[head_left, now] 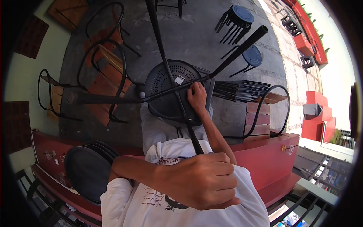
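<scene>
- While the left hand (pixel 200 181) fills the lower middle of the view, its fingers are curled tight into a fist around one black leg (pixel 191 132) of an upturned stool (pixel 170 89).
- That leg runs from the fist toward 12 o'clock, crossing the stool's round perforated seat and going on past the upper edge.
- At 12 o'clock from the left hand, the right hand (pixel 197 96) sits at the seat's 3 o'clock edge — its fingers are clamped on the spot where the legs cross, with the forearm sloping back down toward the body.
- Another leg (pixel 242 47) slants from that crossing toward 2 o'clock and ends in a blunt tip; a third lies nearly level toward 9 o'clock.
- So the stool is held upside down in mid-air at the centre, seat toward the ground, above the person's white shirt (pixel 147 204).
- At 9 o'clock from the left hand lies a stack of dark round seats (pixel 87 170), resting against a red counter (pixel 264 159) that runs across the lower part of the view.
- Beyond it, on the grey concrete floor (pixel 196 34): two more black stools (pixel 236 20) at 1 o'clock, wood-slat chairs (pixel 107 72) with black hoop frames at 10 o'clock, and one more such chair (pixel 261 117) at 3 o'clock.
- A dark slatted panel (pixel 242 90) lies just right of the held seat.
</scene>
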A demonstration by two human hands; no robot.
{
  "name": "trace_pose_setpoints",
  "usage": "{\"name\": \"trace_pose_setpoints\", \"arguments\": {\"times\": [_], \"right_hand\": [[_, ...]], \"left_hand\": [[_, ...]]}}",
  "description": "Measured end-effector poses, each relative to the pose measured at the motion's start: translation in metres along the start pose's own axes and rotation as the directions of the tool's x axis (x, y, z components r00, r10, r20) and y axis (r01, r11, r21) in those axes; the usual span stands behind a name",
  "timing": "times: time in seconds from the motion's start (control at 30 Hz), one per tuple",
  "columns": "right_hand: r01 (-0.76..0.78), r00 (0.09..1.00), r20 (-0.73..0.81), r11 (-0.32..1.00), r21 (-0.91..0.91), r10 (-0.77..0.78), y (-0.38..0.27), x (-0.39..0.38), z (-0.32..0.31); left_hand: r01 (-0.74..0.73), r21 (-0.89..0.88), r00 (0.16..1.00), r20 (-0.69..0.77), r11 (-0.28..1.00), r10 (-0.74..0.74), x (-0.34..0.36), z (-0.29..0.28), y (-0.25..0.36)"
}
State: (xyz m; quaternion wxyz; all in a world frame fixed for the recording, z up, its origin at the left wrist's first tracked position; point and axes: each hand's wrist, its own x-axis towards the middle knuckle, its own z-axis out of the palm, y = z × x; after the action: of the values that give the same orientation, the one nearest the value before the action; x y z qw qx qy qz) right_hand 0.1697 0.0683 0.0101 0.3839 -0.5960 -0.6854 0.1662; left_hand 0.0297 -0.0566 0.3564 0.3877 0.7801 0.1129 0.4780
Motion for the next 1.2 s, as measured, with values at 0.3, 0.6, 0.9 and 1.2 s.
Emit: {"name": "trace_pose_setpoints", "arguments": {"times": [0.3,0.6,0.9,1.2], "right_hand": [[-0.032,0.999,-0.03,0.999,-0.035,0.031,0.003,-0.003,0.0],[-0.041,0.999,-0.01,0.999,-0.004,0.041,0.003,-0.005,0.0],[-0.034,0.998,-0.044,0.999,-0.023,0.033,0.003,-0.003,0.001],[-0.038,0.999,-0.022,0.999,-0.026,0.037,0.001,-0.002,0.003]], "left_hand": [[-0.016,-0.441,0.96,0.245,0.897,0.137,0.017,-0.032,-0.034],[0.311,-0.762,0.58,0.626,0.568,0.522,0.039,-0.032,-0.064],[-0.129,-0.195,0.974,-0.21,0.972,0.087,-0.018,-0.016,-0.038],[0.238,-0.027,0.874,-0.429,0.971,-0.227,-0.11,0.047,-0.112]]}}
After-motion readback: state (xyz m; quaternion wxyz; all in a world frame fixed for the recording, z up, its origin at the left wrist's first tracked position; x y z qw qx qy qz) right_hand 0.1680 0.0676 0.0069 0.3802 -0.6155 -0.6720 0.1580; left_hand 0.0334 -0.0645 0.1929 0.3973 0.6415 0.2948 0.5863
